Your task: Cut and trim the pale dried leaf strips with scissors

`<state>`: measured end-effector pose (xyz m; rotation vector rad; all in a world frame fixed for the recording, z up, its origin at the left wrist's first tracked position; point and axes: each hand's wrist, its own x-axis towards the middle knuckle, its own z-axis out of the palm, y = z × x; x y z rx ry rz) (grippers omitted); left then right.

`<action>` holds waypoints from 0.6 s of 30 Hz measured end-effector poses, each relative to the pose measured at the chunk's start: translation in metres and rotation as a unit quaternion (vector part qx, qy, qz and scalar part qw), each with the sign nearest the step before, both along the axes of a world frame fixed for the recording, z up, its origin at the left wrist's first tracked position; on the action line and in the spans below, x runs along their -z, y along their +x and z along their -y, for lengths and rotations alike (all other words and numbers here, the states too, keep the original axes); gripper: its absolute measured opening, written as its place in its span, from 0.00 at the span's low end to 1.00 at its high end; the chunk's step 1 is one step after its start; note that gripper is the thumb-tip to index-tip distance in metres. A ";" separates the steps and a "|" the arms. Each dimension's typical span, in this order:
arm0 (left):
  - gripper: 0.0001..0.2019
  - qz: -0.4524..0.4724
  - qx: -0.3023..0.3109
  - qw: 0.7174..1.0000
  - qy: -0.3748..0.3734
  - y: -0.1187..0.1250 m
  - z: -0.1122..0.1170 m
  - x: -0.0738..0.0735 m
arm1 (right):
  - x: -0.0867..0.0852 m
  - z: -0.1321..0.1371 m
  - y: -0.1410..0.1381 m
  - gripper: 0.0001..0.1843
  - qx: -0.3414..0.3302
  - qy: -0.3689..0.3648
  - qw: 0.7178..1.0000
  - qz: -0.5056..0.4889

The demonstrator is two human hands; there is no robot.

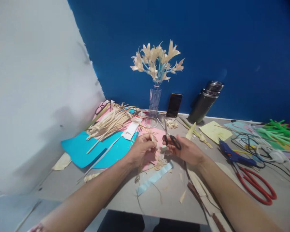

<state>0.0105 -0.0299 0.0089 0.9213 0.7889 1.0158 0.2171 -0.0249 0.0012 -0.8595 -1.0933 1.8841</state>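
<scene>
My left hand point(142, 149) is closed in a pinch on a thin dried-leaf strip point(153, 138) above pink paper point(157, 133). My right hand point(187, 149) grips small black-handled scissors point(170, 137), whose blades point away toward the vase. Both hands are close together over the middle of the grey table point(159, 196). A light blue paper strip point(154, 178) lies just below them.
A glass vase of cream paper flowers point(157, 69), a dark phone point(174, 105) and a black flask point(205, 101) stand at the blue wall. Dried strips point(111, 120) and cyan paper point(82, 148) lie left. A blue glue gun point(233, 156), red scissors point(255, 183) and green strips point(277, 130) lie right.
</scene>
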 end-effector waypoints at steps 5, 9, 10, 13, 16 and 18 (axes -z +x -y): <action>0.10 -0.031 -0.046 0.998 0.021 0.000 -0.001 0.001 | 0.002 0.002 0.001 0.20 0.009 0.031 0.999 0.034; 0.12 -0.024 -0.062 0.998 0.009 -0.005 -0.005 -0.003 | 0.006 0.006 -0.005 0.25 0.009 0.076 0.995 0.070; 0.13 -0.008 -0.064 0.998 0.003 -0.007 -0.007 -0.004 | 0.005 0.008 -0.008 0.26 -0.007 0.084 0.994 0.075; 0.14 0.034 -0.067 0.997 -0.009 -0.013 -0.012 -0.008 | 0.003 0.014 -0.015 0.28 -0.046 0.097 0.987 0.118; 0.14 0.049 -0.076 0.996 -0.023 -0.016 -0.013 -0.012 | 0.004 0.018 -0.020 0.28 -0.055 0.113 0.980 0.157; 0.13 0.056 -0.080 0.995 -0.037 -0.017 -0.013 -0.013 | 0.006 0.019 -0.021 0.27 -0.072 0.122 0.976 0.162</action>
